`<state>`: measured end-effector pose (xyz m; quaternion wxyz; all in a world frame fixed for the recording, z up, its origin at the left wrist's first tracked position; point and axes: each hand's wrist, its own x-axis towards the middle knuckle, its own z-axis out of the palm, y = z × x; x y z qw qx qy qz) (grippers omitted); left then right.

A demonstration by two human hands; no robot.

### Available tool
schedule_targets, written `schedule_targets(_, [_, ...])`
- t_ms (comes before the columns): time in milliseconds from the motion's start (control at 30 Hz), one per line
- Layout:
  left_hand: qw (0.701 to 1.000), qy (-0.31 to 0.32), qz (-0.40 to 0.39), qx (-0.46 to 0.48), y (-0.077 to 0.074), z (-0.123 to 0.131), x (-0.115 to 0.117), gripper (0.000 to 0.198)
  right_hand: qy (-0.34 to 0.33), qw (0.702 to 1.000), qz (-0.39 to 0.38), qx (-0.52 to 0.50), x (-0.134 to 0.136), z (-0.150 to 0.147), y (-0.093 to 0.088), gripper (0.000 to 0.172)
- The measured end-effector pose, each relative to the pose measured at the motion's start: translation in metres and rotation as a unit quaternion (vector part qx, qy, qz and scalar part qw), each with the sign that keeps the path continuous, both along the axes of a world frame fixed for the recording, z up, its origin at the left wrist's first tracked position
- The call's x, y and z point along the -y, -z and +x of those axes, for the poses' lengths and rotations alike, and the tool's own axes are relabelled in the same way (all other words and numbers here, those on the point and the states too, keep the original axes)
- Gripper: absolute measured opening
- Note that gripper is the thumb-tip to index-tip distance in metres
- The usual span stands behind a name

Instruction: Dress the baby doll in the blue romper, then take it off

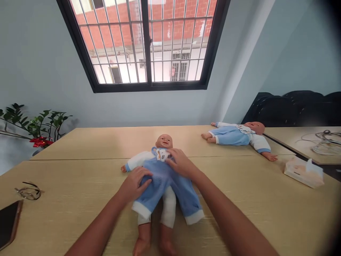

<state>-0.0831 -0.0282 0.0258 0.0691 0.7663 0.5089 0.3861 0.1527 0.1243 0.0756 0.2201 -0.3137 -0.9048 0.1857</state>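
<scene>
A baby doll (164, 141) lies on its back on the table, its bare feet toward me. Blue overalls (161, 174) with white cuffs and a cartoon face on the bib are spread over its front. Both trouser legs lie loose, with one doll leg in white cloth (168, 208) showing between them. My left hand (136, 182) rests on the overalls' left side, thumb apart from the fingers. On the bib at the chest lies my right hand (181, 163), fingers and thumb apart, covering part of the cartoon face. The doll's arm on the right is hidden.
A second doll (234, 135) in blue overalls lies at the back right. Nearby are a tissue pack (303, 172) and coiled cables (329, 138). Glasses (29, 192) and a dark flat object (9, 224) lie at left. A plant (42, 124) stands beyond the table (93, 145).
</scene>
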Motion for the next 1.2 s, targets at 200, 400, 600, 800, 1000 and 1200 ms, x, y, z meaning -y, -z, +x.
schedule_targets(200, [1.000,-0.004,0.011,0.026,0.028,0.006,-0.009,0.018,0.048,0.997,0.007,0.054,-0.027,-0.039,0.021,0.027])
schedule_targets(400, [0.993,-0.064,0.085,0.041,0.029,-0.003,-0.008,0.027,-0.105,0.994,0.011,-0.038,-0.011,-0.026,0.011,0.022])
schedule_targets(600, [0.988,-0.042,0.126,-0.076,-0.016,-0.011,-0.046,0.080,-0.129,0.991,0.043,0.017,0.021,-0.027,-0.012,0.013])
schedule_targets(800, [0.995,-0.018,0.037,-0.093,-0.048,-0.015,-0.075,0.030,-0.081,0.984,0.158,0.009,0.023,-0.031,-0.010,0.042])
schedule_targets(1000, [0.995,0.074,0.034,-0.051,-0.051,-0.016,-0.077,0.014,-0.050,0.986,0.149,0.051,0.029,-0.031,-0.020,0.008])
schedule_targets(1200, [0.997,-0.006,-0.053,0.049,-0.040,-0.010,-0.078,0.023,-0.016,0.987,-0.028,0.158,0.029,-0.031,-0.016,0.034])
